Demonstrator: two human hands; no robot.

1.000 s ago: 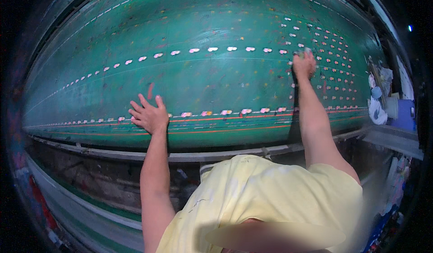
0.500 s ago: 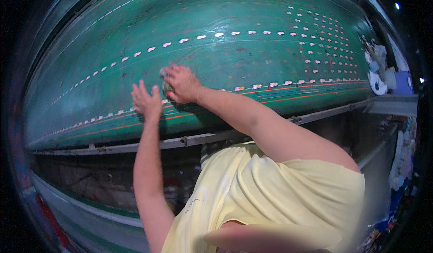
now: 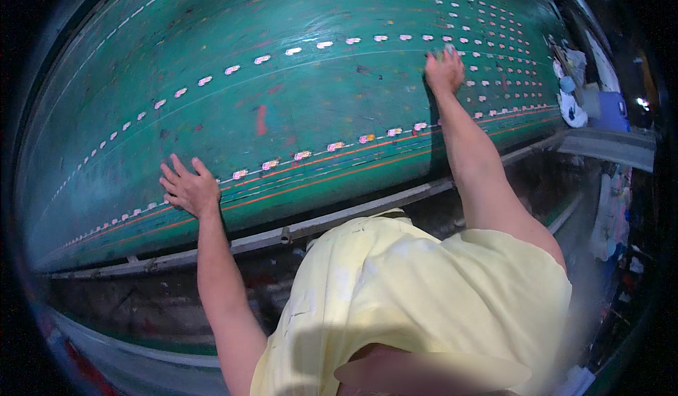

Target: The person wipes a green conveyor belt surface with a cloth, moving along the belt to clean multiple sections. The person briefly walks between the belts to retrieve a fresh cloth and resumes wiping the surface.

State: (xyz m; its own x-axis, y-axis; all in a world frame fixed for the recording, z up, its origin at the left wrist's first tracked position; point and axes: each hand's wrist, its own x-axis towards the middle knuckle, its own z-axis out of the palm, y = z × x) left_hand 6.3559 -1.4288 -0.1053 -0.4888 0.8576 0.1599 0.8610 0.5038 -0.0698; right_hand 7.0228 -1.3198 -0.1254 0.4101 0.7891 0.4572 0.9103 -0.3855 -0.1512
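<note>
A long green work surface (image 3: 318,99) carries rows of small pale printed patches (image 3: 303,156), some with pink and orange in them. My left hand (image 3: 191,188) is open on the near left part of the surface, fingers spread, beside the near row. Farther right, my right hand (image 3: 445,71) reaches to the end of the middle row, its fingers bent down. A bit of something whitish shows at its fingertips; most of it is hidden beneath the hand, and its kind is unclear.
Orange lines run along the surface's near edge, above a grey metal rail (image 3: 332,219). At the far right end stand a purple-blue container (image 3: 611,111) and crumpled white material (image 3: 573,110). Several more patches (image 3: 503,36) form a grid at the right.
My hands were close together and have moved apart: the right went far to the right and away from me, the left slightly left. The view has shifted a little.
</note>
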